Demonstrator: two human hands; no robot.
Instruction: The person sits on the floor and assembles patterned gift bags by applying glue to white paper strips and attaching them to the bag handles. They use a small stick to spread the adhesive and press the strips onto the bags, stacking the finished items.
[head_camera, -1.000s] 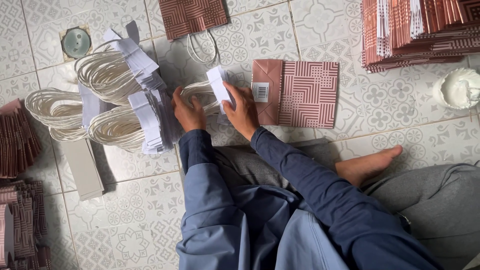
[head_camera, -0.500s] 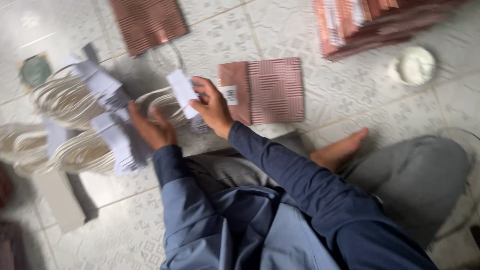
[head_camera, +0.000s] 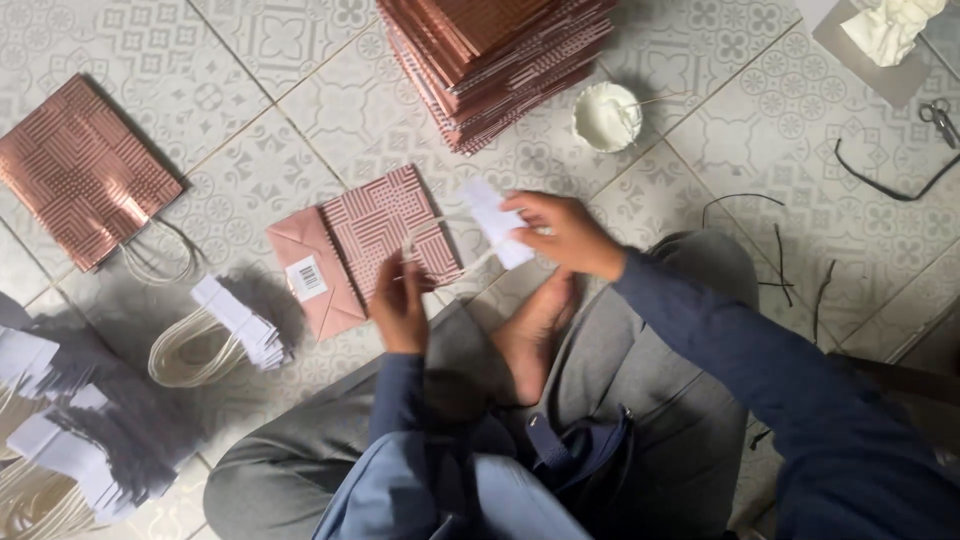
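Patterned grey floor tiles (head_camera: 300, 40) fill the view, and we sit on them with 1 bare foot (head_camera: 535, 335) tucked in front of our grey trousers. Our right hand (head_camera: 565, 232) is closed on a white paper strip (head_camera: 492, 218), pinched between thumb and fingers, with a cream cord (head_camera: 440, 275) hanging from it towards our left. Our left hand (head_camera: 400, 305) rests with fingers curled on the lower edge of a flat pink paper bag (head_camera: 375, 230), apparently pinching the cord there. That bag lies on the floor just ahead of our knees, its striped face up, with its folded bottom flap and a white sticker (head_camera: 307, 277) turned to the left.

Beyond it stands a tall stack of matching bags (head_camera: 490, 55), and just beside the stack sits a small white bowl of paste (head_camera: 605, 115) with a thin stick in it. 1 more bag with handles (head_camera: 85, 165) lies well apart at the far left. Bundles of cord handles with white strips (head_camera: 215, 335) lie near our left knee. Scissors (head_camera: 938, 118) and black cords (head_camera: 880, 180) lie at the far right.
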